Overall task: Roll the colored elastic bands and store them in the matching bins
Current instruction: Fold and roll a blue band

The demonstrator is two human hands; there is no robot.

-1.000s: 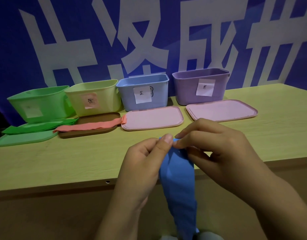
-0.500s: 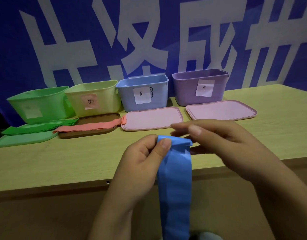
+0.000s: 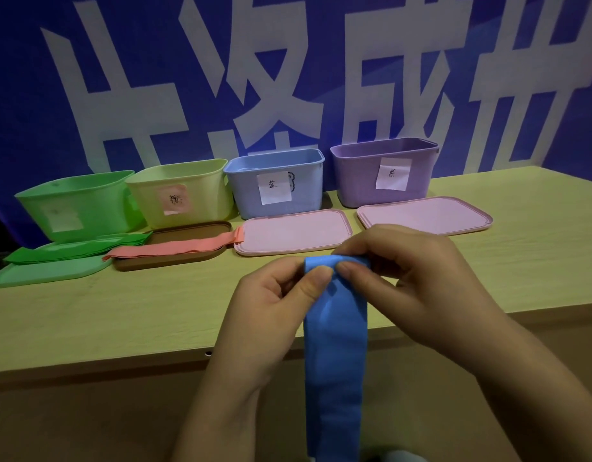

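left hand (image 3: 271, 295): I see it pinching the top end of the blue band (image 3: 334, 345), thumb on the near face, fingers curled behind.
right hand (image 3: 414, 278): grasping the same top edge from the right, thumb next to the left thumb, fingers folded over the band's end.
blue band: held up in front of the table (image 3: 488, 261) edge, top end folded over or started into a roll, can't tell which; rest hangs straight down out of view.
blue bin (image 3: 274, 181): at the back, third from left, white label, open top.
pink band (image 3: 174, 250): flat across the brown lid (image 3: 174, 261), one end touching a pink lid (image 3: 294, 231).
green bands (image 3: 78, 250): stacked on the green lid (image 3: 44, 271), in front of the green bin (image 3: 74, 205).
yellow bin (image 3: 181, 191): between green and blue bins, pink label.
purple bin (image 3: 384, 171): rightmost, second pink lid (image 3: 424, 215) flat before it.
backdrop (image 3: 27, 95): blue with large white characters.
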